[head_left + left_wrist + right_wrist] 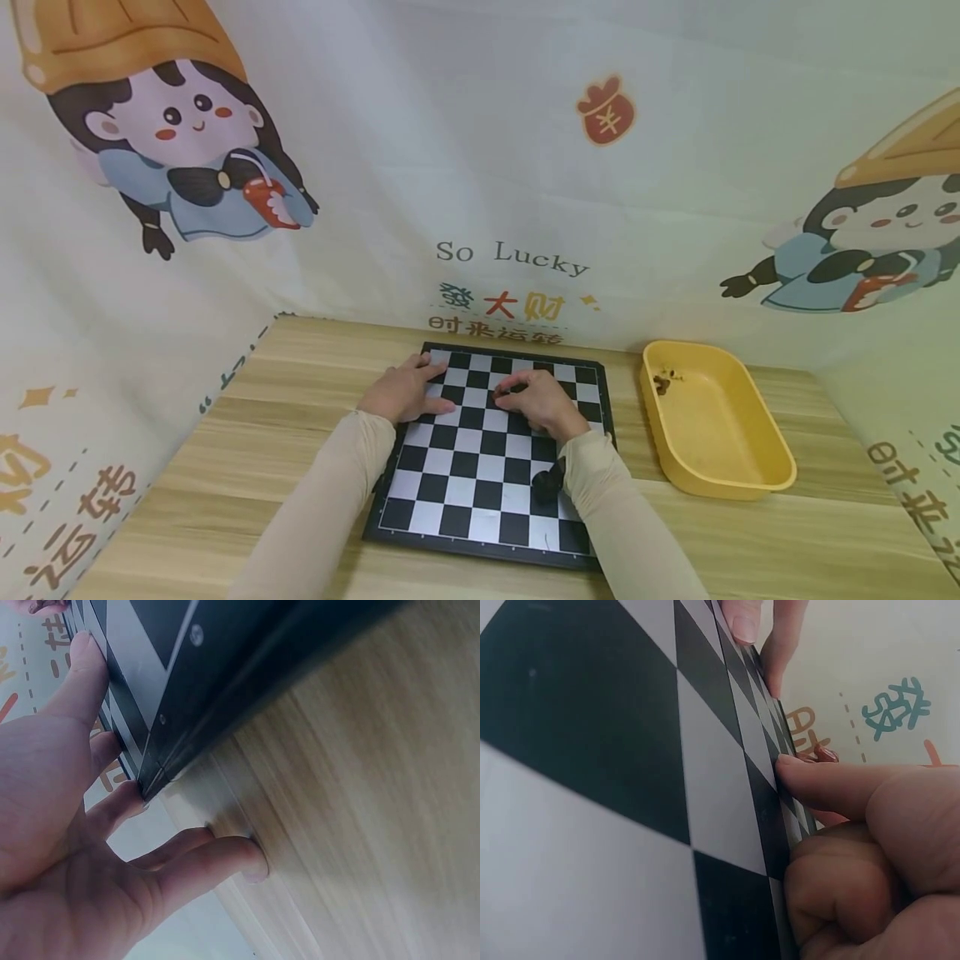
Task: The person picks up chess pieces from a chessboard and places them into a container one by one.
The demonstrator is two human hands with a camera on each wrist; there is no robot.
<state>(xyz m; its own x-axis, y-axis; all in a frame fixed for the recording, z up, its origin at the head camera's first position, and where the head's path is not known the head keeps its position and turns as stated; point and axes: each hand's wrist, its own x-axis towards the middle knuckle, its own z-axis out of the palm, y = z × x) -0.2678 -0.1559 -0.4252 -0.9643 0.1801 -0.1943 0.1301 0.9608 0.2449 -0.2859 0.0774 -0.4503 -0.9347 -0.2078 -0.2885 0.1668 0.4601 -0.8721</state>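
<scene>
A black-and-white chessboard point(480, 467) lies flat on the wooden table. My left hand point(402, 392) rests at its far left edge, with the thumb on the squares. In the left wrist view, some fingers point(225, 862) of that hand reach down to the tabletop beside the board's dark rim. Over the far middle squares, my right hand point(542, 402) pinches a small glossy reddish-brown piece point(826, 753) between thumb and fingertips, close to the board. Fingers largely cover the piece, so I cannot tell its exact kind. The other fingers of the right hand are curled at the board.
A yellow plastic tray point(780, 475) stands right of the board, with a few small brown pieces point(662, 384) at its far left. A dark rounded object point(546, 485) shows by the right wrist. A printed cloth point(495, 167) hangs behind the table point(225, 475).
</scene>
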